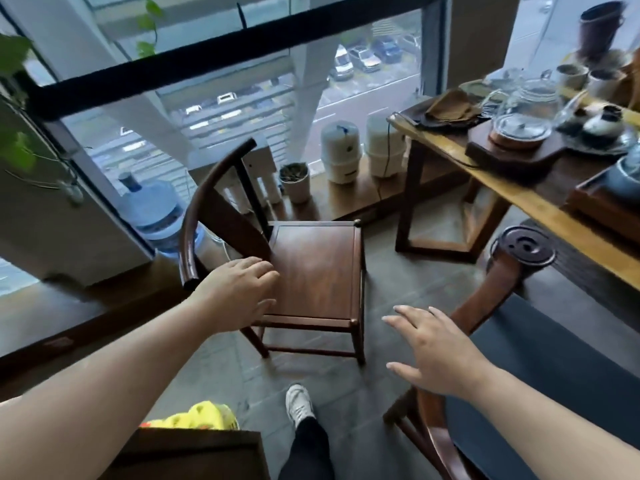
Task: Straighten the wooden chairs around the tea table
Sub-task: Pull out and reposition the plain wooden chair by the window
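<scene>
A dark wooden chair [318, 271] with a curved backrest stands in the middle of the view, its seat facing the tea table [540, 206] at the right. My left hand [239, 292] hovers over the seat's near left corner beside the backrest end, fingers spread, holding nothing. My right hand [436, 348] floats open above the floor between that chair and a larger armchair [512, 271] with a blue cushion at the lower right, touching neither.
The tea table carries a glass kettle [526, 109], cups and trays. Along the window sit a water jug [152, 213], a small potted plant [296, 180] and two white canisters [341, 150]. A low wooden piece [194, 452] lies at bottom left; my shoe [299, 405] is on the floor.
</scene>
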A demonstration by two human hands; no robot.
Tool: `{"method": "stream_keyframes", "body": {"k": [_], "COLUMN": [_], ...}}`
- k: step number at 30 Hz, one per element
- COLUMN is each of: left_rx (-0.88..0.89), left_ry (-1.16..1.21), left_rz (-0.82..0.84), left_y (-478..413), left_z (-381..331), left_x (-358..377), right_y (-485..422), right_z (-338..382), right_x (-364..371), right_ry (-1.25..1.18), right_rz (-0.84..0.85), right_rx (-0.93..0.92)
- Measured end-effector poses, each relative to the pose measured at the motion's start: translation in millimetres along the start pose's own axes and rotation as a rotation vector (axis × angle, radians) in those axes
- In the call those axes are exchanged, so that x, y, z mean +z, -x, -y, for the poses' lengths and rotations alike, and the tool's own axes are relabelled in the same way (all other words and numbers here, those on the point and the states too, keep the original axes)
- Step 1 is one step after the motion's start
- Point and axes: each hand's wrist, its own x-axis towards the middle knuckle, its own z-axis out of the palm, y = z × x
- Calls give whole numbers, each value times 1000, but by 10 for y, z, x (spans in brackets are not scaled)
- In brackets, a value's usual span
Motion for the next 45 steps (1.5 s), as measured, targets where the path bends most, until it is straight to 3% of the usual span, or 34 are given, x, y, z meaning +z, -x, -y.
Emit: {"method": "stream_keyframes", "body": {"k": [6,14,22,28,31,35,37,42,45], "left_rx": [-25,8,71,-40,-198,-748,-911,-1062,-1076], "left_ry": [6,3,-43,-70,0,402,569,961,992], "left_rz": [-25,68,143,221,204,156,216,209,154], "left_y": [-331,-465,-577,-735,-773,-962,-1103,-1303,-1321], "left_z": [875,2109,2810,3125,3308,3451,3519,3586,3618], "left_x": [112,465,559,649,779,953,1111,1538,1729], "right_y": [-837,-2135,-2852,-3402,-3648,-4031,-4235,-4552,-4547], "right_z": [195,746,823,940,1121,1425,1637,2151,2336], "right_x": [-59,-54,36,110,133,196,247,499,656], "right_ry": [-28,-97,-192,-270,-350,-611,-753,-767,-767], "right_rz": [-10,-13,4,71,138,263,309,581,764], "right_rx": [5,-63,-86,-143,-141,-5,70,129,138]}}
